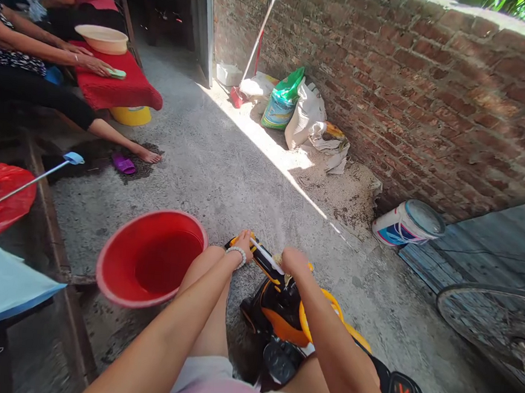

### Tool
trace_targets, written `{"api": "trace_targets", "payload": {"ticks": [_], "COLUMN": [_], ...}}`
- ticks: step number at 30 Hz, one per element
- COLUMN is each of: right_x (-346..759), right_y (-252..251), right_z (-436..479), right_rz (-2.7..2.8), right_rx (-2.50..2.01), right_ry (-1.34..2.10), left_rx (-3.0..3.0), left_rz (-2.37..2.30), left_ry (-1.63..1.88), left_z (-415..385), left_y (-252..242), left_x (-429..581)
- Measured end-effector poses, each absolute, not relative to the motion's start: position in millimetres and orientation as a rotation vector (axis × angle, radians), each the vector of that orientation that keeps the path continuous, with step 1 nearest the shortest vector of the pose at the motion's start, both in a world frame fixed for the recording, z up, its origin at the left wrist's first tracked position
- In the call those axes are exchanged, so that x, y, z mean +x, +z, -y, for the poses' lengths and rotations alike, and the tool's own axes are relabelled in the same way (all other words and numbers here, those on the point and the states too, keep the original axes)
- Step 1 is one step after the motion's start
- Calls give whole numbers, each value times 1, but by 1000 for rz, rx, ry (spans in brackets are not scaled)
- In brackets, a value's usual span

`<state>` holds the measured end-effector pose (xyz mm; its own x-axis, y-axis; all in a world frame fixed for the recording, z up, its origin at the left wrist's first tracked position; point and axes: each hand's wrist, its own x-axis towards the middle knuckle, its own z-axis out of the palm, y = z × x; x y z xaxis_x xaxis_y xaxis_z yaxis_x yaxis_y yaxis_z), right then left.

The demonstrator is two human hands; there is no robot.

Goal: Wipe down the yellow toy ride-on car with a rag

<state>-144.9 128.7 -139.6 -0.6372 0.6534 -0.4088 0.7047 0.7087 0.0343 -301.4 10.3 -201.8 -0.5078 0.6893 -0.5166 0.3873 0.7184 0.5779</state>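
An orange and black toy ride-on car [281, 310] stands on the concrete floor between my knees. My left hand [243, 244], with a bead bracelet on the wrist, grips the front end of the toy car. My right hand [294, 262] is closed round a pale cloth or sponge pressed on the car's top, beside a white stripe. A red plastic basin [151, 257] holding water sits just left of my left knee.
Two other people sit at the far left by a red-covered table [117, 85] bearing a cream bowl [102, 38]. Sacks [305, 115] lean on the brick wall. A paint bucket [408, 223] lies at right, near a bicycle wheel [489, 323]. A mop [27, 181] lies left.
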Motion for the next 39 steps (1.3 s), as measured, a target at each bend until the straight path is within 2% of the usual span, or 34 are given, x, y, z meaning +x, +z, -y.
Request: {"api": "trace_targets", "payload": {"ticks": [9, 15, 18, 25, 28, 31, 36, 39], "right_x": [-101, -95, -75, 64, 106, 101, 41, 22], "right_y": [-93, -111, -118, -129, -146, -168, -189, -185], "right_z": [-106, -55, -27, -40, -68, -79, -59, -59], "right_rz": [-2655, -2658, -2691, -2960, -3027, -2970, -2791, -2765], "right_rx": [1041, 755, 703, 1335, 1736, 1811, 1427, 1257], "right_ry": [-192, -103, -278, -743, -822, -713, -166, -45], "left_rx": [749, 800, 837, 894, 1219, 1577, 1737, 1707], "left_rz": [-2125, -2174, -2222, -2420, -2462, -2215, -1925, -1971], "left_ry": [610, 526, 467, 297, 397, 527, 486, 453], "left_z": [-13, -12, -13, -10, -1, 6, -1, -10], "left_y": [-200, -200, -201, -190, -178, -171, -172, -173], "left_x": [-304, -304, -304, -280, -249, -212, -168, -159]}}
